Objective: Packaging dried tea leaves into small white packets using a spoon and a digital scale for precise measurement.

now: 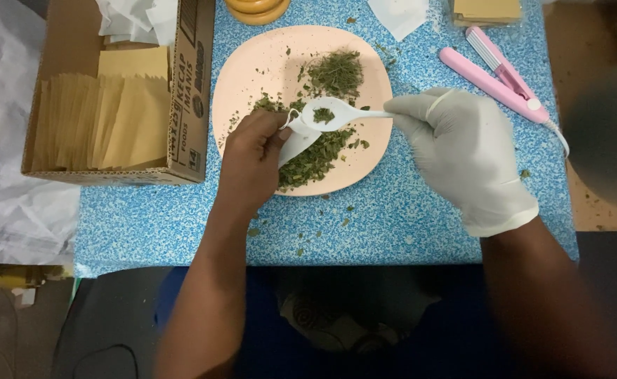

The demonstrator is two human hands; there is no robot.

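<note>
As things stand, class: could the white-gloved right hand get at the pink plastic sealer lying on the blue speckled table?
Probably yes. The pink plastic sealer lies just beyond the right hand with only bare table between. But that hand grips a white plastic spoon of green dried leaves, which it would have to put down first.

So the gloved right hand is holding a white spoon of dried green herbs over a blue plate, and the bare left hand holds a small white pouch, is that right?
Not quite: the plate is pale peach, not blue; the blue is the tabletop. The head view shows it. Otherwise yes: gloved right hand holds the white spoon of herbs, bare left hand the white pouch.
</note>
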